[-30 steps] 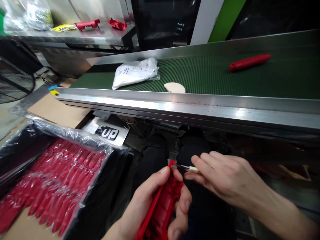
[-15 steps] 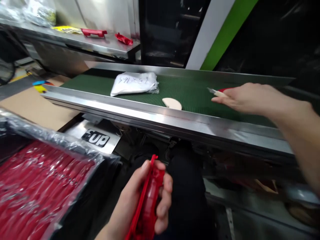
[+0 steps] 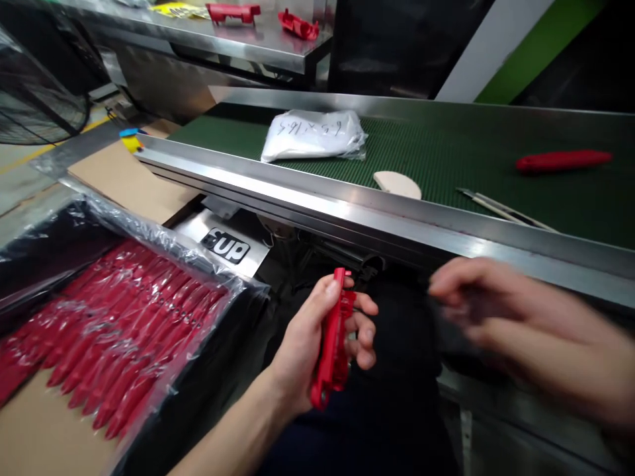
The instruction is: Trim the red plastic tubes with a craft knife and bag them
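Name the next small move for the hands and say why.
Probably bring the right hand, blurred but apparently empty, to the red part: the left hand alone holds it, while the slim tool lies on the green belt, out of both hands.

A steel surface (image 3: 253,38) stretches across the upper left, a caged fan (image 3: 40,86) beside it over pale floor (image 3: 20,182) marked by a yellow line (image 3: 98,123). A green conveyor belt (image 3: 436,152) spans the middle; light gleams on its metal rail (image 3: 347,208). Upper right, a white-and-green slanting post (image 3: 489,53) meets dark panels (image 3: 391,39).
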`<state>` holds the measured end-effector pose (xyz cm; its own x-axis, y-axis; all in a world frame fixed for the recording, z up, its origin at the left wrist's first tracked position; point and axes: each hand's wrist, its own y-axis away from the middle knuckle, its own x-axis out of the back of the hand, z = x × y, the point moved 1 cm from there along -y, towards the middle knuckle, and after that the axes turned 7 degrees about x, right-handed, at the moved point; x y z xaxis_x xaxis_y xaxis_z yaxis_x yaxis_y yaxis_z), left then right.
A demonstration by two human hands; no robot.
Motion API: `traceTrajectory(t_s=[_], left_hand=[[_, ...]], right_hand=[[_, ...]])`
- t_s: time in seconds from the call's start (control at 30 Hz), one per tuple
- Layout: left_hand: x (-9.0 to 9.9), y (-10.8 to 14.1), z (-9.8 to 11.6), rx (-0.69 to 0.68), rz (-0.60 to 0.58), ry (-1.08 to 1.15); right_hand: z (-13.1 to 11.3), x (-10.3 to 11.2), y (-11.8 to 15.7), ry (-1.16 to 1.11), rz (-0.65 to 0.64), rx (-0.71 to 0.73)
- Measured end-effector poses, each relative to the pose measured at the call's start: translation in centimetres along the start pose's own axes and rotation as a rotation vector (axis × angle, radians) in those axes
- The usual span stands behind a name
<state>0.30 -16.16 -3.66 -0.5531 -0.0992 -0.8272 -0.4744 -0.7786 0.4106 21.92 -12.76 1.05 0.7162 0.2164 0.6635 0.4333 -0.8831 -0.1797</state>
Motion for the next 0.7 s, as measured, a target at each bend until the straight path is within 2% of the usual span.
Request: traceTrajectory(t_s=[0.07, 0.1, 0.17, 0.2, 0.3, 0.4, 0.47, 0.7], left_hand=[[-0.2, 0.4, -0.4, -0.073, 0.091, -0.179], [-0.2, 0.7, -0.7, -0.106, 0.135, -0.267], [0.0, 1.0, -1.5, -0.130, 0.213, -0.438], [0.1, 1.0, -1.9, -0.127, 0.248, -0.526], [0.8, 0.6, -2.7, -0.143, 0.336, -0.732], [1.5, 0.0, -2.6, -0.182, 0.403, -0.746], [1.7, -0.2, -2.4, -0.183, 0.408, -0.716], [1.2, -0.3, -1.7, -0.185, 0.404, -0.633]], right_hand=[[-0.1, -3.8, -0.1, -0.276, 0.031, -0.237], [0.0, -5.4, -0.3, -0.380, 0.115, -0.315], [0.4, -7.8, -0.8, -0.582, 0.283, -0.429], [0.5, -8.6, -0.8, -0.643, 0.325, -0.456], [-0.1, -10.0, -0.3, -0.856, 0.283, -0.539], [-0.5, -10.1, 0.6, -1.092, 0.224, -0.595], [-0.2, -9.9, 0.9, -1.072, 0.226, -0.557], [0.6, -10.0, 1.1, -0.744, 0.273, -0.418]])
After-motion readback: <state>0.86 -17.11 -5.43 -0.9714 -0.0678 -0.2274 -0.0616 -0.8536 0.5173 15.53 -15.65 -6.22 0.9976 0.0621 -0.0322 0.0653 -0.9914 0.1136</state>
